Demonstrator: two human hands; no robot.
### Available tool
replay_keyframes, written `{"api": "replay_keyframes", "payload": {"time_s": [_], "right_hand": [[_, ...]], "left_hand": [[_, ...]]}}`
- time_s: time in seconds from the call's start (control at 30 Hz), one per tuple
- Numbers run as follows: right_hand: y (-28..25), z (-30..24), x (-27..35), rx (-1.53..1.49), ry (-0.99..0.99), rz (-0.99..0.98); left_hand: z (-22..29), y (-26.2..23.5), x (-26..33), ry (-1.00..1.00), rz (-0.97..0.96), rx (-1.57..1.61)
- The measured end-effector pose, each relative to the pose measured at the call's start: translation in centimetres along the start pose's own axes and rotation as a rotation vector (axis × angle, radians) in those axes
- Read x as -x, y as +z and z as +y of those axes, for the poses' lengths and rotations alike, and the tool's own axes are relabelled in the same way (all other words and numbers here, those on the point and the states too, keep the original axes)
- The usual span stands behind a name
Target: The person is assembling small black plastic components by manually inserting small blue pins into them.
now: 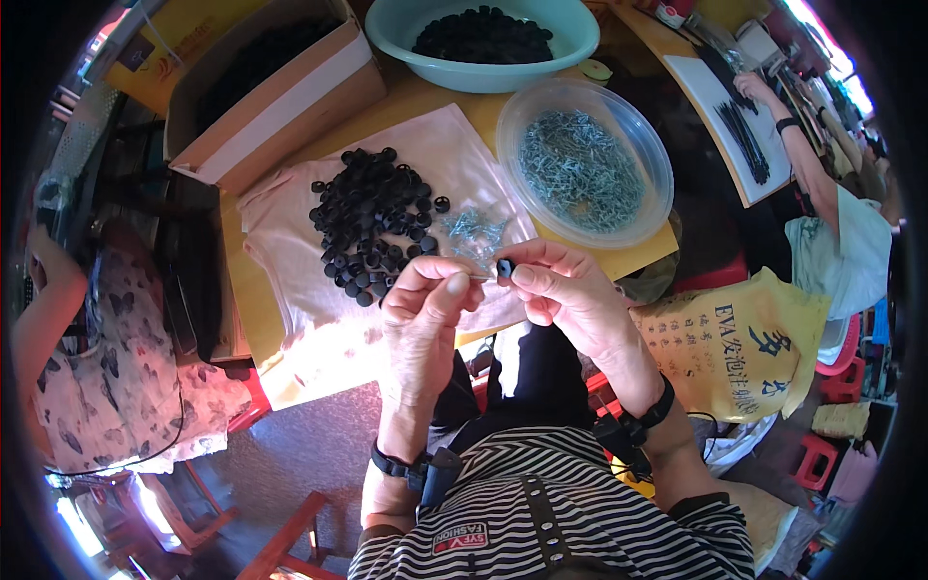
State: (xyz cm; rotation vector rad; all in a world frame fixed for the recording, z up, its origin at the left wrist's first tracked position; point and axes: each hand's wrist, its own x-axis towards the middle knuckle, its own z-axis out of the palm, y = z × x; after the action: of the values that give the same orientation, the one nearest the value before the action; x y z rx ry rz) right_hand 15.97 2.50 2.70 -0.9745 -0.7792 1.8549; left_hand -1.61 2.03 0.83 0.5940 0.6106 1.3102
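Observation:
Over the near edge of the cloth, my two hands meet almost fingertip to fingertip. My right hand (570, 290) pinches a small round black plastic cap (505, 269) between thumb and forefinger. Facing it, my left hand (425, 307) is closed in a pinch on a thin, light screw (479, 277), whose tip points at the cap; whether they touch I cannot tell. Just beyond the hands lie a heap of black caps (372, 217) and a small pile of silvery screws (474, 232), both on the pale pink cloth (280, 217).
A clear round tub (667, 184) of screws stands right of the cloth. Behind are a pale green basin (387, 43) of black caps and a cardboard box (280, 121). A yellow sack (677, 329) sits at my right. People work on both sides.

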Motion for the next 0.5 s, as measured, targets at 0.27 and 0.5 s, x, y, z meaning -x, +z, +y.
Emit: {"api": "replay_keyframes", "payload": {"time_s": [0.27,0.5], "right_hand": [[0.39,0.31,0.3,-0.067,0.04,0.003],[0.8,0.48,0.37,-0.03,0.012,-0.024]], "left_hand": [[-0.99,0.65,0.53,0.043,0.001,0.086],[-0.99,0.28,0.71,0.092,0.016,0.023]]}}
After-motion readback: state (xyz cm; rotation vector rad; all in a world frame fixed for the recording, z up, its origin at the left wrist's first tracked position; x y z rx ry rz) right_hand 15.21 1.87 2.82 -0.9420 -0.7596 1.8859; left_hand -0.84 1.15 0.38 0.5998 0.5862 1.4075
